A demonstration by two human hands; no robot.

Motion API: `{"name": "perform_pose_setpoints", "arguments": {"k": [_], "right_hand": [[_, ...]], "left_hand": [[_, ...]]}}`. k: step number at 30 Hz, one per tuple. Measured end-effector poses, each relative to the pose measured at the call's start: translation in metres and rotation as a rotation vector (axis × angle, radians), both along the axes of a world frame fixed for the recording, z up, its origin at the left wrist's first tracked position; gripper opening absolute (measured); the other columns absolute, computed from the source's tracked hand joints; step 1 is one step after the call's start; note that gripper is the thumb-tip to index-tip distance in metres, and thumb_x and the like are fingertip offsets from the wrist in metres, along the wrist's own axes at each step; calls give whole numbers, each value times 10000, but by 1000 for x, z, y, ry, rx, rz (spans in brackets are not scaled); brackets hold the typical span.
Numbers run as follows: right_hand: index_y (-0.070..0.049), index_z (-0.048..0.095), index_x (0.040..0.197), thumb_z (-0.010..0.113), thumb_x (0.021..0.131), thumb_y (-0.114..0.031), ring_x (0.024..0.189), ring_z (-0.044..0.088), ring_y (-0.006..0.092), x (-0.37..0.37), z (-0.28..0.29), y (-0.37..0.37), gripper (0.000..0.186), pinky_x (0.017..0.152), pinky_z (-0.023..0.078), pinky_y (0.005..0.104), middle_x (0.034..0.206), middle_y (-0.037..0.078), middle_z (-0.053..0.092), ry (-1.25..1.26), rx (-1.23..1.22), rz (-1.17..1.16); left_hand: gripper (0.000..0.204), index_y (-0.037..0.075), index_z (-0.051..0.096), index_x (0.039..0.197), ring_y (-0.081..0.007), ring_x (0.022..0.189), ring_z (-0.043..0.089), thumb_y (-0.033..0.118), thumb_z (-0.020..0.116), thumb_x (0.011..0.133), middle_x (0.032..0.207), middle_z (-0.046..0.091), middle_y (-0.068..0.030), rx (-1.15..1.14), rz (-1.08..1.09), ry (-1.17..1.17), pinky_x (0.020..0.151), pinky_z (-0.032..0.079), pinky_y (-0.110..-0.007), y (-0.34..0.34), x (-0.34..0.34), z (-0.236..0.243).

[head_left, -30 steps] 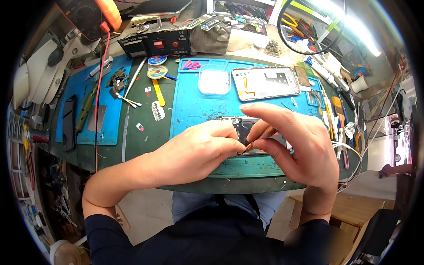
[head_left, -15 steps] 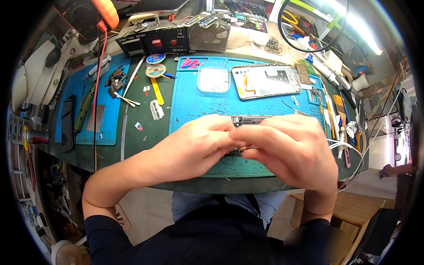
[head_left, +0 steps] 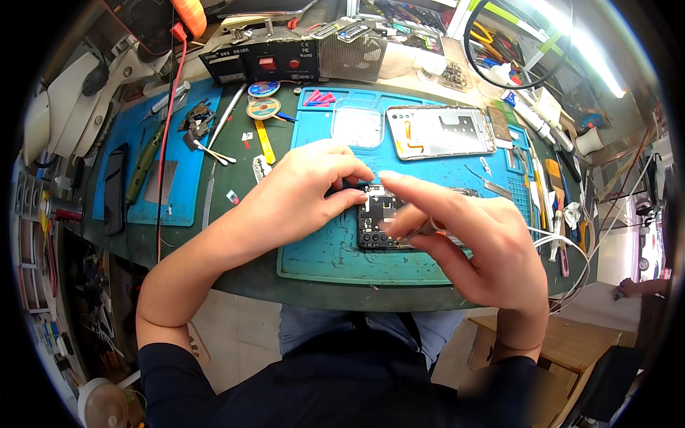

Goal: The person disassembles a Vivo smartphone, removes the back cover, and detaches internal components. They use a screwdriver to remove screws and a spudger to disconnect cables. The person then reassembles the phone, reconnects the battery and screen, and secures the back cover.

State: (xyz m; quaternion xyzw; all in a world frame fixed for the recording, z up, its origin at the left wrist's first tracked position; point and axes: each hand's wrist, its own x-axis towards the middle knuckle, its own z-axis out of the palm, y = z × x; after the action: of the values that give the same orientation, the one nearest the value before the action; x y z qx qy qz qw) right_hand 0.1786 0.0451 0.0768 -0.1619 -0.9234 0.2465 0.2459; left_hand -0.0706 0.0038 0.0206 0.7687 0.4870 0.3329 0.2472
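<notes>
An opened phone (head_left: 375,217) with its black inner boards exposed lies on the blue work mat (head_left: 321,257) in front of me. My left hand (head_left: 303,189) is bent round its upper left corner, the thumb tip on the edge and the index finger just beyond. Above the phone's middle hovers my right hand (head_left: 481,239), fingers curled about a small shiny metallic piece (head_left: 430,227), mostly hidden and blurred. The right hand covers much of the phone's right part. Behind both hands lies a silvery phone back cover (head_left: 442,132).
A clear plastic box (head_left: 357,125) and pink pieces (head_left: 320,98) sit at the mat's far side. Solder reels (head_left: 264,108), cotton swabs (head_left: 216,153) and a razor blade (head_left: 261,168) lie to the left. Brushes (head_left: 553,171) and white cables (head_left: 564,232) are at the right.
The hands, which met over the phone, have drawn apart. My left hand is now at the phone's upper left corner, and more of the phone shows. The whole view has shifted slightly.
</notes>
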Motion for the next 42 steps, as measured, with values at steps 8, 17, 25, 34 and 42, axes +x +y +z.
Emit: {"name": "perform_pose_setpoints", "arguments": {"k": [8, 17, 25, 34, 42], "right_hand": [[-21, 647, 1382, 783, 816, -20, 860, 760, 265, -1, 3, -5, 582, 721, 599, 349, 1078, 149, 772, -6, -31, -8], [-39, 642, 1400, 730, 840, 59, 777, 764, 242, -2, 4, -9, 575, 698, 609, 324, 951, 142, 778, 12, -63, -48], [5, 515, 1503, 732, 918, -2, 834, 769, 186, -1, 5, 5, 624, 783, 584, 290, 946, 123, 787, 129, -346, -170], [-19, 602, 1382, 692, 1002, -61, 963, 763, 154, -32, -43, 42, 393, 869, 596, 295, 1043, 114, 792, 385, -184, -413], [-13, 618, 1356, 693, 990, -25, 962, 772, 164, -42, -56, 48, 375, 850, 609, 302, 1034, 108, 791, 398, -240, -392]], "left_hand": [[196, 9, 746, 1040, -235, 840, 683, -2, 753, 845, 942, 681, -98, -57, 16, -10, 733, 546, -332, 1, 2, 1], [181, 5, 745, 1039, -222, 830, 674, 19, 747, 859, 938, 688, -93, -17, 25, 24, 733, 538, -330, 1, 0, 2], [122, -4, 744, 1030, -163, 774, 640, 36, 743, 915, 929, 699, -78, 235, 285, 49, 697, 521, -304, 17, -25, 5], [111, -1, 729, 1013, -256, 825, 656, 40, 733, 909, 933, 696, -115, 328, 303, 126, 712, 527, -362, 22, -29, -5], [109, -5, 727, 1005, -260, 809, 663, 26, 736, 901, 917, 694, -121, 340, 295, 109, 717, 530, -365, 20, -27, -7]]}}
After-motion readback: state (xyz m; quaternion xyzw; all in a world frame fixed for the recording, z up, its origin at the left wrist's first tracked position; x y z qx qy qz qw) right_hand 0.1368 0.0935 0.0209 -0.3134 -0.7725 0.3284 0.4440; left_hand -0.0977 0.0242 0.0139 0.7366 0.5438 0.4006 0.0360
